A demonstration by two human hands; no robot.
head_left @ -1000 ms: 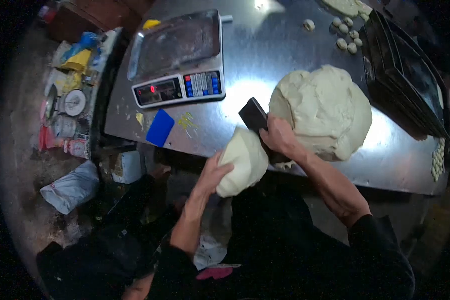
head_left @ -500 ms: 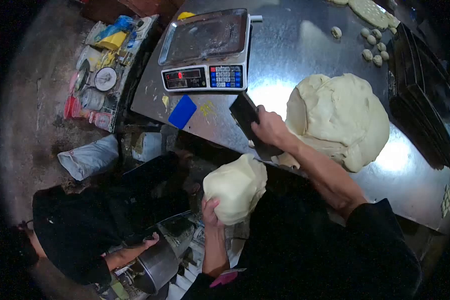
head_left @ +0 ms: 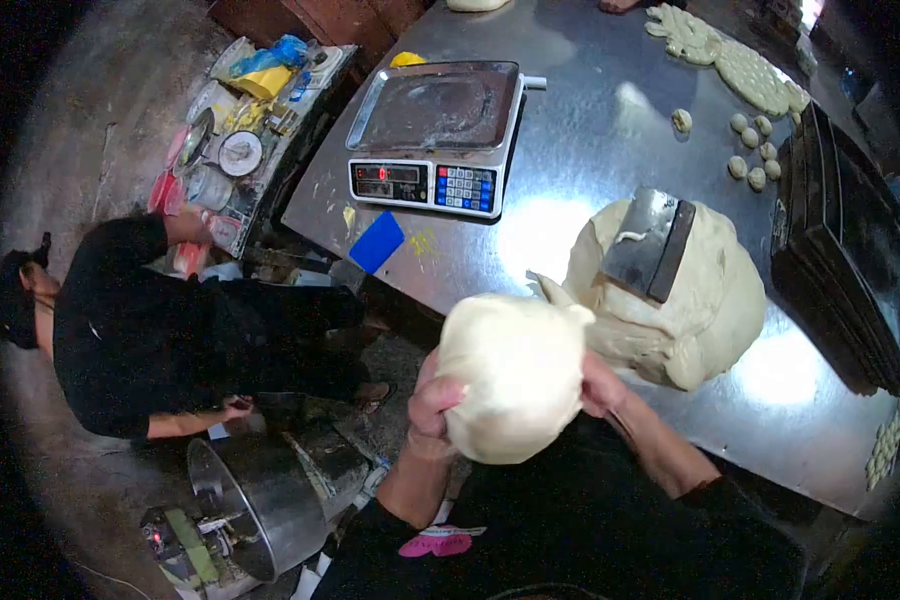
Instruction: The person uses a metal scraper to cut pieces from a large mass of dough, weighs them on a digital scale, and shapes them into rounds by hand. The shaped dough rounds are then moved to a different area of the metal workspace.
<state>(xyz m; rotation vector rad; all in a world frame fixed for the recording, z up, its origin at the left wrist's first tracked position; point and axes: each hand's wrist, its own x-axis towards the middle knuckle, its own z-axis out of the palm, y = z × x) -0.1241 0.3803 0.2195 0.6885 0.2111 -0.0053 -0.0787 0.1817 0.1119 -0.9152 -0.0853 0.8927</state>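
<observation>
A smooth, pale lump of dough (head_left: 515, 375) is held up in front of my body, just off the table's edge. My left hand (head_left: 434, 400) grips its left side, thumb on the surface. On the opposite side my right hand (head_left: 602, 386) clasps it, with its fingers partly hidden by the dough. Beyond it, a much bigger mound of dough (head_left: 725, 285) rests on the metal table (head_left: 570, 120). Lying on top of that mound is a dough scraper (head_left: 642, 245) with a metal blade and dark handle.
A digital scale (head_left: 430, 140) and a blue plastic scraper (head_left: 377, 243) are at the table's left. Several small dough balls (head_left: 750, 138) and stacked black trays (head_left: 840, 250) are at the right. Another person (head_left: 140, 320) stands at left, near a mixing bowl (head_left: 270, 500) and a cluttered side table (head_left: 270, 190).
My right hand has let go of the scraper, now lying on the large mound, and has taken hold of the dough lump too. The lump has moved right. The other person has shifted.
</observation>
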